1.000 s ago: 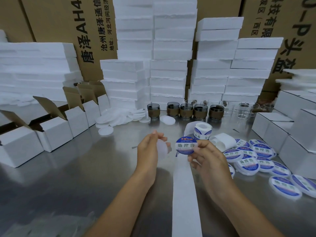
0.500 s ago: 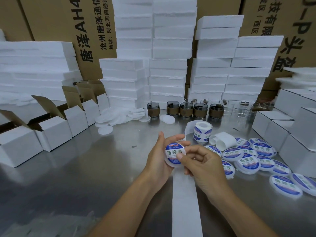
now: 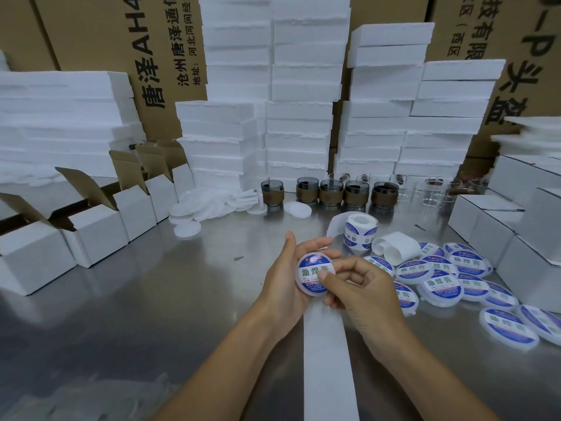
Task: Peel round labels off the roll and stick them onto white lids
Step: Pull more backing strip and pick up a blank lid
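left hand [image 3: 283, 279]: cups the lid [image 3: 308, 291] from behind, fingers mostly hidden
right hand [image 3: 364, 294]: pinches the lid's edge, thumb on the label [image 3: 312, 270], fingertips tucked away
lid: held above the backing strip [image 3: 328, 360]; small print's unreadable
finished lids [image 3: 441, 282]: piled right, some cut off

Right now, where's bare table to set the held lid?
Biggest bare patch: stainless steel table left of the left hand holding the white lid, bordered by open white cartons and white backing strip. Smaller gap between plain white lids and label roll. Right of the strip: crowded with blue-labelled lids.
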A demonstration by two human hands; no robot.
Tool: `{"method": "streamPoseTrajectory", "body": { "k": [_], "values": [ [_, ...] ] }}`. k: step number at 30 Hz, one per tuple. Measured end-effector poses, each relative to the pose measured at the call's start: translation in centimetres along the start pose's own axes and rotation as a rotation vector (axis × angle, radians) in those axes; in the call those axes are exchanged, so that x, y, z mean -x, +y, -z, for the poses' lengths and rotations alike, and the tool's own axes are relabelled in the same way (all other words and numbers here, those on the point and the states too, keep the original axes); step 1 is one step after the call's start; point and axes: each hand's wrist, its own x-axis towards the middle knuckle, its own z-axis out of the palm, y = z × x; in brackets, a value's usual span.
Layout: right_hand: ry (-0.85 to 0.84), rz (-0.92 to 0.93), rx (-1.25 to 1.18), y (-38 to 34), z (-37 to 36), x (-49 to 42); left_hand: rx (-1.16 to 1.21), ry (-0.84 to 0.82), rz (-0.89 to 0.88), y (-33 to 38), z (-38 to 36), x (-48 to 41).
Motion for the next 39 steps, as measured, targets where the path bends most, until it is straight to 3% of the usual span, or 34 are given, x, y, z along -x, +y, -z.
{"method": "streamPoseTrajectory", "body": {
  "k": [8,23,31,39],
  "values": [
    [0.023,-0.031,0.018,0.05,0.07,-0.16,-0.059,-0.053,-0.018,-0.01,0.04,0.16],
    [0.058,-0.055,0.048,0.29,0.13,-0.29,0.057,-0.208,-0.021,0.3,-0.15,0.48],
    [0.067,-0.049,0.091,0.55,0.19,-0.41,-0.046,-0.176,-0.036,0.22,-0.42,0.45],
    [0.168,0.13,0.291,0.88,0.19,-0.21,-0.112,-0.167,-0.056,0.01,-0.39,0.56]
  ]
}}
